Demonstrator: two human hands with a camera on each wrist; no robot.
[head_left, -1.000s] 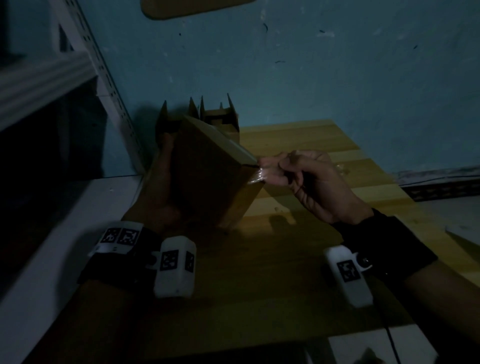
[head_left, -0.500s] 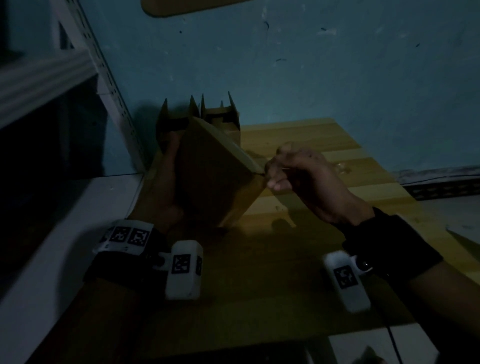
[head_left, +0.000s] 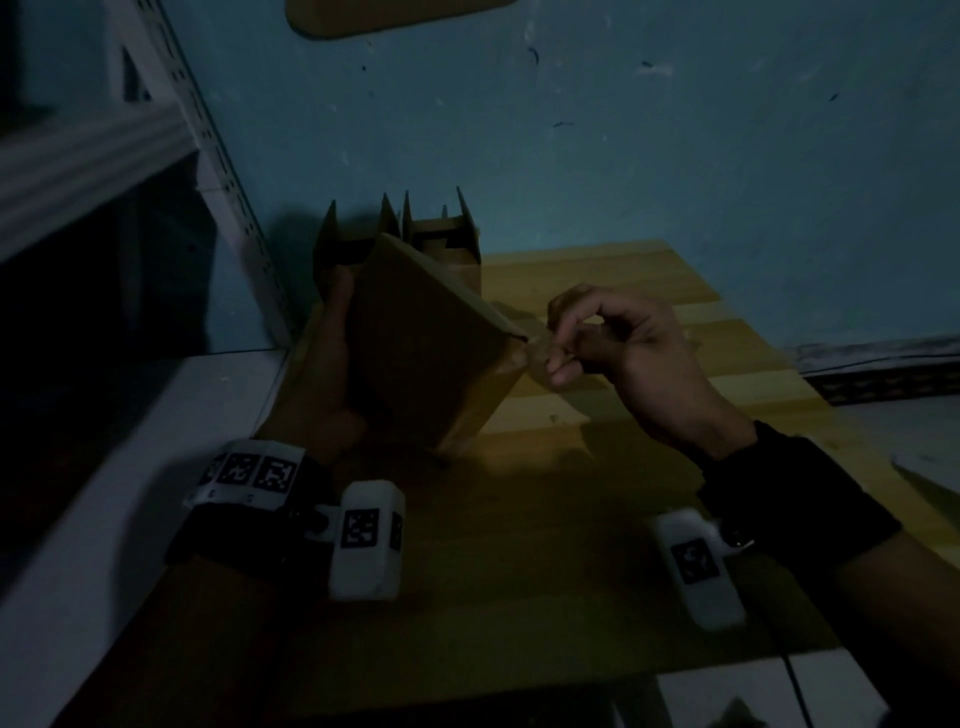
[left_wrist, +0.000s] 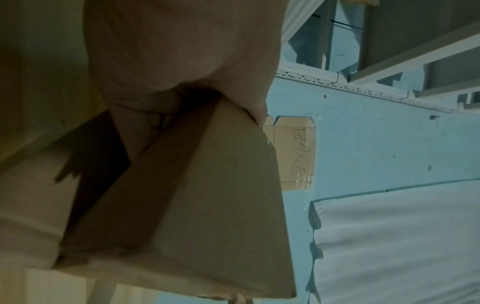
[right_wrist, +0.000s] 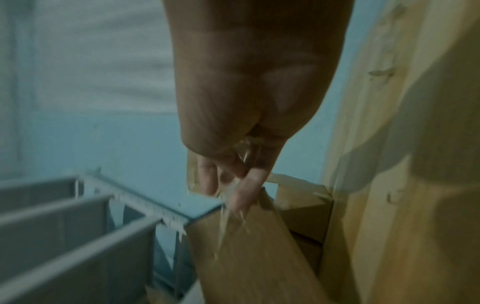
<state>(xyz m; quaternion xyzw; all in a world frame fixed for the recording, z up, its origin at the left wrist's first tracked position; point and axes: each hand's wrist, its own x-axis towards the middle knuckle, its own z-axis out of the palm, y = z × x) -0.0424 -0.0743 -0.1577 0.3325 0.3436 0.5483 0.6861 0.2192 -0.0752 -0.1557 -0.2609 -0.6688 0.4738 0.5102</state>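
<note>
In the dim light the left hand (head_left: 328, 374) grips the left side of a tilted cardboard box (head_left: 426, 348), with its fingers hidden behind the panel. The box sits between both hands, and shadow hides whether its lower corner touches the wooden table (head_left: 597, 270). At the box's right corner the right hand (head_left: 628, 353) pinches a barely visible strip of clear tape (head_left: 536, 347) with curled fingers. Beyond the hands stand open cartons (head_left: 447, 244), partly covered by the box.

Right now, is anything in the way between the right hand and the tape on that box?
No, nothing visible. The right hand pinches the clear tape at the corner of the cardboard box, which the left hand holds tilted. The open boxes stand behind it by the wall.
</note>
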